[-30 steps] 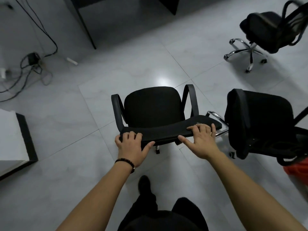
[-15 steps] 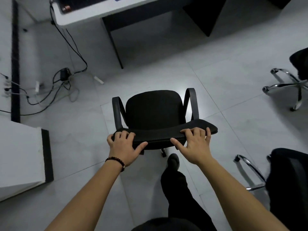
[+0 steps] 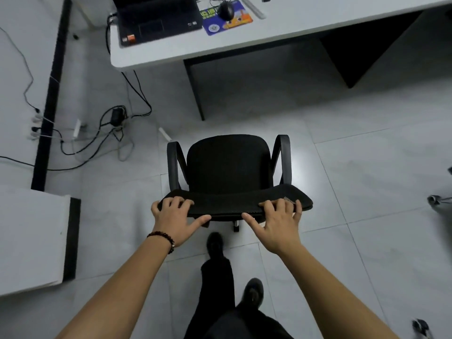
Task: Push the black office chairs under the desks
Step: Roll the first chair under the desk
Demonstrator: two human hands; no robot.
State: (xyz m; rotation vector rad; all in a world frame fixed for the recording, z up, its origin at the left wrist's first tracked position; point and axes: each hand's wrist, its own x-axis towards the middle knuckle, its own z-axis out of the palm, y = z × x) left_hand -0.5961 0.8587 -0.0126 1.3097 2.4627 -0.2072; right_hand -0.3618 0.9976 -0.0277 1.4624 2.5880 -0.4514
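A black office chair (image 3: 227,162) with two armrests stands on the tiled floor in front of me, its seat facing a white desk (image 3: 281,33) at the top. My left hand (image 3: 175,216) grips the left end of the chair's backrest top. My right hand (image 3: 276,220) grips the right end, fingers over the edge and thumb below. The open space under the desk lies beyond the chair, a short stretch of floor away.
On the desk lie a laptop (image 3: 156,18), a mouse (image 3: 226,9) and a colourful mouse pad (image 3: 227,20). Cables and a power adapter (image 3: 117,116) sprawl on the floor at the left. A white cabinet (image 3: 31,241) stands at the left. Chrome legs of another chair (image 3: 437,200) show at the right edge.
The chair and I have moved forward toward the desk, which now fills the top of the view. The other two chairs have slid out of sight to the right. Both hands keep their hold.
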